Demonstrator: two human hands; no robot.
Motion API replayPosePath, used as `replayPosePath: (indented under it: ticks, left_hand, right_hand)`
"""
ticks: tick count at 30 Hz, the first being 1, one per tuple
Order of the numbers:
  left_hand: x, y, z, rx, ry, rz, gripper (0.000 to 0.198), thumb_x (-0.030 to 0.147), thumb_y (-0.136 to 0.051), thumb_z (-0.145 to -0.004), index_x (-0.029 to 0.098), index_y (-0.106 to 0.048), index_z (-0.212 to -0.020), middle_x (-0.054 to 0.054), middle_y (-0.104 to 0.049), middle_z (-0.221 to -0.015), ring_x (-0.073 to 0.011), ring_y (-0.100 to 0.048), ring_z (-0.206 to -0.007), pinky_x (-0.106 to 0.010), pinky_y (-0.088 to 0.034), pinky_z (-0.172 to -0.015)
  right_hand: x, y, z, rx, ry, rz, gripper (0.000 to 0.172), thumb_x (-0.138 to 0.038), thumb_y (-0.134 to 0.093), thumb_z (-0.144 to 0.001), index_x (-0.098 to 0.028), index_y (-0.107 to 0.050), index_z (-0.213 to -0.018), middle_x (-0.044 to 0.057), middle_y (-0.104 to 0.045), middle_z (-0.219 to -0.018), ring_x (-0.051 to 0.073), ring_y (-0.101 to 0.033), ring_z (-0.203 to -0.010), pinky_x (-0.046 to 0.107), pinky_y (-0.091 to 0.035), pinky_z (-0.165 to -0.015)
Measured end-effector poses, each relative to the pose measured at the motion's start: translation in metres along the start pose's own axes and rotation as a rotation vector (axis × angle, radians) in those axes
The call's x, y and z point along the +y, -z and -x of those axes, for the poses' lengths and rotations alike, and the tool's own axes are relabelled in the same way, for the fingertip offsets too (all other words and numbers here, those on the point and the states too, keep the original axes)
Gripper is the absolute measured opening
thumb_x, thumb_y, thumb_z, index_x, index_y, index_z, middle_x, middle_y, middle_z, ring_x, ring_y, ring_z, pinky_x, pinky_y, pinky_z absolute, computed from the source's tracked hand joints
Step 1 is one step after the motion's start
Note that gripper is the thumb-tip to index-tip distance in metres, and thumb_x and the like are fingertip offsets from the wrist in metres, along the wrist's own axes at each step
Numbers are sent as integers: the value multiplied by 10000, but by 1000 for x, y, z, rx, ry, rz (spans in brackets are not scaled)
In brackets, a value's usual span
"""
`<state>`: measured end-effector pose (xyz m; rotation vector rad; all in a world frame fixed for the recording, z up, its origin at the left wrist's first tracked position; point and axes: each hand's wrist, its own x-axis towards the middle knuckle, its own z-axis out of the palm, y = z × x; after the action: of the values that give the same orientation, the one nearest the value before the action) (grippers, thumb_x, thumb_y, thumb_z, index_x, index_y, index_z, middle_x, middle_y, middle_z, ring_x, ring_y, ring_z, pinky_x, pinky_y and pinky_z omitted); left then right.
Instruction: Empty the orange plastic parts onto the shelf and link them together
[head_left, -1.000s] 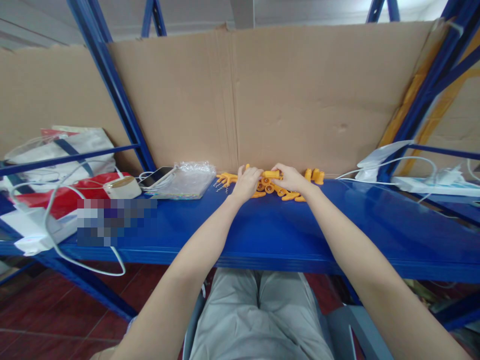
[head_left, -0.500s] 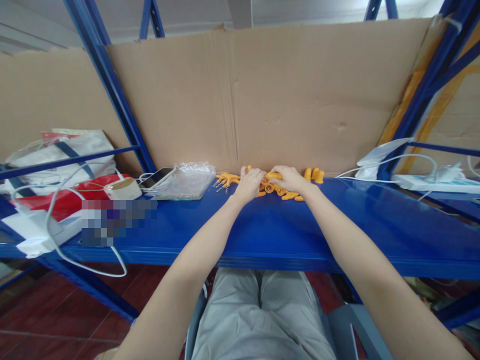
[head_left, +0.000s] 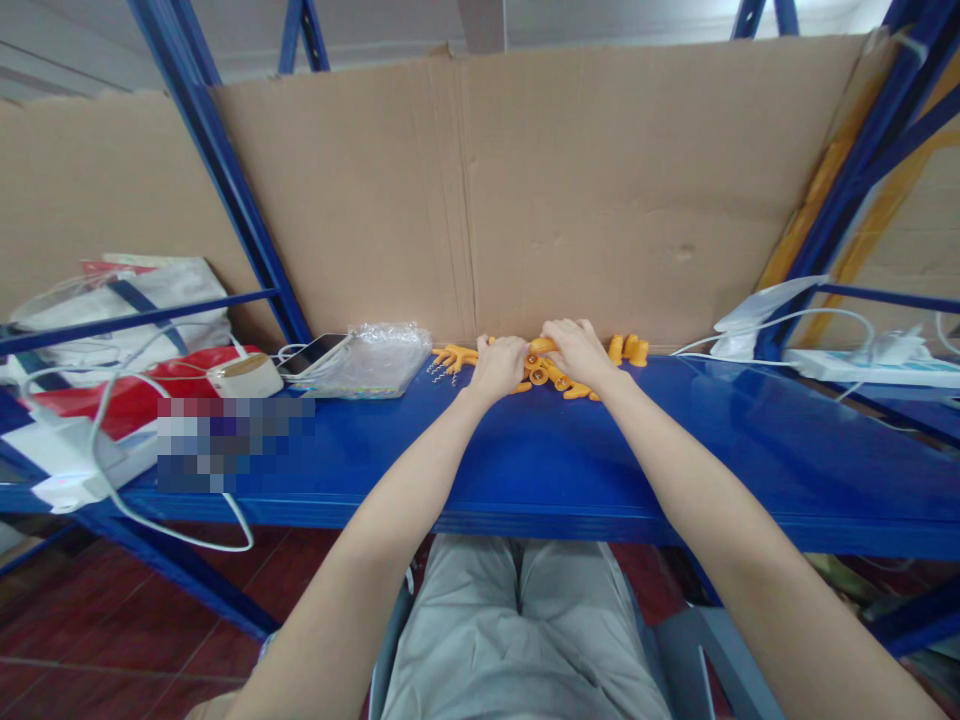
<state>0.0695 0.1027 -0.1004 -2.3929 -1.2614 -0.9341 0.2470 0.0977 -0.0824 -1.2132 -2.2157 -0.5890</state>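
My left hand [head_left: 501, 366] is closed at the far side of the blue shelf, with an orange tip showing beside its fingers; most of what it holds is hidden. Close by on the right, my right hand [head_left: 579, 350] has its fingers curled round an orange plastic piece [head_left: 541, 345]. Below and between the hands lies a pile of loose orange plastic parts [head_left: 561, 382], some with round openings. Left of my left hand are several orange corkscrews [head_left: 454, 358] with bare metal spirals. Orange cup-like parts [head_left: 637, 351] stand to the right of my right hand.
A clear plastic packet [head_left: 379, 362] and a phone [head_left: 322, 352] lie on the blue shelf [head_left: 555, 470] to the left. White cables, a charger [head_left: 244, 376] and a bag [head_left: 150, 310] are farther left. A cardboard panel [head_left: 600, 190] closes off the back. A power strip [head_left: 877, 366] lies right.
My right hand has turned and lifted slightly, its fingers now curled more over the orange piece. My left hand's fingers have shifted a little; the loose parts look much the same.
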Motion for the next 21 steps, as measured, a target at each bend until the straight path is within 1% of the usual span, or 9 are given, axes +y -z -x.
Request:
replayPosePath:
  ticks: [3, 6, 10, 13, 16, 19, 21]
  left_hand:
    - [-1, 2, -1, -7, 48, 46, 368, 243, -319, -1013, 177, -650, -865, -114, -730, -937, -263, -654, -955, -423, -353, -883]
    - [-4, 1, 0, -11, 45, 70, 368, 260, -332, -1006, 177, -646, -834, -108, -736, -924, -260, -653, -941, -420, -341, -879]
    - [-7, -1, 2, -15, 25, 77, 369, 274, -347, -997, 177, -656, -820, -99, -747, -911, -246, -655, -920, -412, -334, -882]
    - [-10, 0, 2, -14, 36, 56, 366, 271, -363, -988, 177, -667, -806, -103, -756, -922, -244, -658, -917, -413, -330, -888]
    - [-13, 0, 3, -11, 59, 34, 380, 271, -361, -986, 181, -678, -796, -102, -761, -923, -247, -659, -916, -422, -331, -903]
    - [-15, -2, 3, -6, 51, 22, 388, 274, -360, -990, 184, -677, -785, -96, -764, -916, -240, -657, -910, -416, -337, -900]
    - [-15, -3, 3, -5, 54, 24, 387, 272, -360, -993, 182, -672, -783, -97, -765, -925, -237, -659, -906, -410, -339, -893]
  right_hand:
    - [-1, -3, -1, 8, 20, 24, 189, -127, -464, -859, -208, -573, -991, 125, -687, -967, 311, -581, -996, 404, -332, -867]
    - [1, -8, 0, 8, 25, 16, 182, -157, -487, -868, -206, -570, -1023, 126, -689, -969, 309, -591, -983, 400, -335, -867]
    - [6, -13, 2, -29, -4, -21, 177, -285, -555, -898, -203, -576, -1053, 120, -702, -973, 305, -616, -961, 391, -354, -861]
    - [7, -13, 4, -73, -6, -58, 228, -360, -574, -914, -203, -606, -1076, 127, -715, -1048, 311, -619, -1019, 398, -368, -873]
    - [7, -11, 5, -105, 13, -82, 254, -337, -563, -930, -210, -632, -1139, 134, -705, -1154, 315, -601, -1102, 412, -379, -885]
    - [7, -10, 5, -100, 12, -66, 243, -285, -569, -926, -215, -653, -1143, 129, -700, -1151, 309, -589, -1113, 416, -378, -889]
    - [7, -10, 5, -73, 2, -35, 229, -259, -570, -920, -214, -660, -1126, 129, -694, -1145, 305, -582, -1101, 416, -372, -889]
